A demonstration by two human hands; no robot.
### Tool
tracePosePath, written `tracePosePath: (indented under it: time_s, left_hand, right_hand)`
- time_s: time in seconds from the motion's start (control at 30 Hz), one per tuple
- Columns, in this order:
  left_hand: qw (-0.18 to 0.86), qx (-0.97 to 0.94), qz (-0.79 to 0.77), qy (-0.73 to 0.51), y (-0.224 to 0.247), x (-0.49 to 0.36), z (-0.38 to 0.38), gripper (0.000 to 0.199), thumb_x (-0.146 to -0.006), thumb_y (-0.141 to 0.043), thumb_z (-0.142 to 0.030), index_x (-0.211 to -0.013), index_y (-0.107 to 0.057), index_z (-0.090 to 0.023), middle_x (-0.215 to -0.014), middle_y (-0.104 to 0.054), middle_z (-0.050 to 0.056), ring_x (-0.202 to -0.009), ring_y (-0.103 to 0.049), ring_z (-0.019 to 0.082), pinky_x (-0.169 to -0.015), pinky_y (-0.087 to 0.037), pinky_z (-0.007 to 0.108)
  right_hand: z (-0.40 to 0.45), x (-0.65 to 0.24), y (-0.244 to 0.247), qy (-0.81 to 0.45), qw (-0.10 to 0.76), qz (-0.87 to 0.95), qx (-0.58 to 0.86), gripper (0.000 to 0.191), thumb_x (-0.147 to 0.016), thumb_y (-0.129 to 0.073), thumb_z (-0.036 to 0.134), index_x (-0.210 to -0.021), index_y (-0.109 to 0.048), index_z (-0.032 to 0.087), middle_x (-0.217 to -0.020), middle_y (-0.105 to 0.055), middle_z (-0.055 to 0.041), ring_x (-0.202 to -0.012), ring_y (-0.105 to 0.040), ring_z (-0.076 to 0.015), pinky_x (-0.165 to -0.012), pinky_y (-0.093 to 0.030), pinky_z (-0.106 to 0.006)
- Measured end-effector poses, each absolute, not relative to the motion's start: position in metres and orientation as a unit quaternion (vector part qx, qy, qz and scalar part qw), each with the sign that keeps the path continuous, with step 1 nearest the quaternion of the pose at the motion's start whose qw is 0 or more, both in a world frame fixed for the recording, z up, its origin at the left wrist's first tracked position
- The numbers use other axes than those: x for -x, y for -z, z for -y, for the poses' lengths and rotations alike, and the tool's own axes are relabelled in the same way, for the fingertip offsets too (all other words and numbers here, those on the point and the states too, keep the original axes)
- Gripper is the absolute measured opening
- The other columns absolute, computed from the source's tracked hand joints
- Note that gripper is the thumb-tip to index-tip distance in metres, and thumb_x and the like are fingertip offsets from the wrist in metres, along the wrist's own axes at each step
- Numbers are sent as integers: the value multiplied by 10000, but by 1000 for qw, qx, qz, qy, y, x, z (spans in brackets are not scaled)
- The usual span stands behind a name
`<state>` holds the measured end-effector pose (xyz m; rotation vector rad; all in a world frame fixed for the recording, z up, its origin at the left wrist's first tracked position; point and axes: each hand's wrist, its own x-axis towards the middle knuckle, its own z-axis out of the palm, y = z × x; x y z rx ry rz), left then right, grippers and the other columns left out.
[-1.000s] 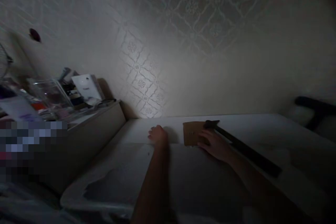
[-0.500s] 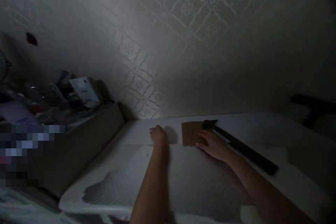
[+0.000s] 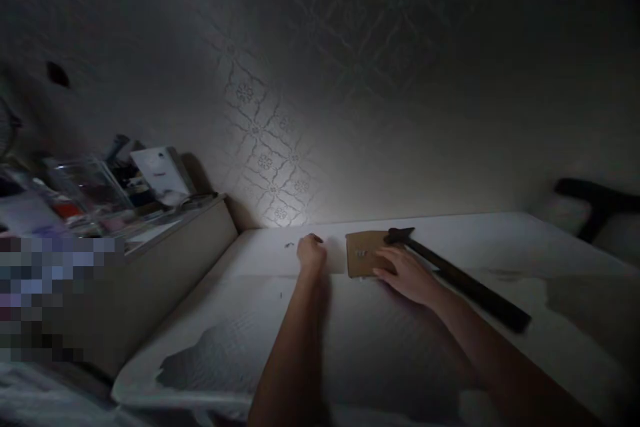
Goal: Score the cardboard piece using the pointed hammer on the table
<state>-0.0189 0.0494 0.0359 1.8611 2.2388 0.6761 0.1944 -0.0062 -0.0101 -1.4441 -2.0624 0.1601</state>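
Standing by this pale patterned wall [image 3: 345, 147], I see a white bench [image 3: 250, 267] pushed against it, dimly lit, with a cluttered cabinet [image 3: 183, 233] along its left side. A dark hammer [image 3: 465, 285] lies slantwise on the bench, its head at the far right corner of a brown piece of cardboard [image 3: 361, 267]. That card lies flat toward the back, between the person's two hands. The right hand [image 3: 407, 275] is open, fingers spread over the card's right side, gripping nothing that I can make out. The left hand [image 3: 311, 253] is curled just left of the card; whether its fingers pinch something, I can't tell. Smallest are the metal-looking bits [image 3: 361, 253] on the card and some dark bits [image 3: 289, 245] beyond the left hand. To do this well, I'd keep the right hand's pressure light and even so the card neither tips nor slides, avoid nudging the hammer, and have the left fingertips handle one bit at a time.
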Motion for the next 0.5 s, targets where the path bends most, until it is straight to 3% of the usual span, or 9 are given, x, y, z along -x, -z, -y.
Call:
tracePosePath:
  time_s: [0.17, 0.33, 0.5]
  left_hand:
    - [127, -712, -621, -302, -43, -12, -40, 321, -692, -506, -57, -963, -632, -175, -1018, -640, 51, -933, -601, 163, -826, -468, 239]
    - [148, -809, -482, -303, -45, -42, -23, 288, -687, -560, -130, -969, -580, -182, -991, -617, 40, -930, -576, 170, -819, -475, 241]
    - [144, -826, -458, -295, -46, -52, -15, 248, -680, -605, -181, -925, -572, -178, -995, -617, 51, -919, -572, 184, -808, -476, 261]
  right_hand:
    - [2, -195, 3, -56, 364, 756, 541, 325, -865, -417, 279, -1112, -596, 167, -1095, -630, -97, -1033, -561, -211, -915, -415, -353]
    - [2, -194, -2, -103, 435, 719, 533, 235, -847, -442, 314, -879, -637, 187, -892, -676, -63, -850, -618, -185, -789, -456, -292]
    - [7, -191, -10, -153, 469, 689, 530, 186, -805, -476, 318, -777, -608, 190, -778, -668, -45, -741, -619, -177, -703, -462, -281]
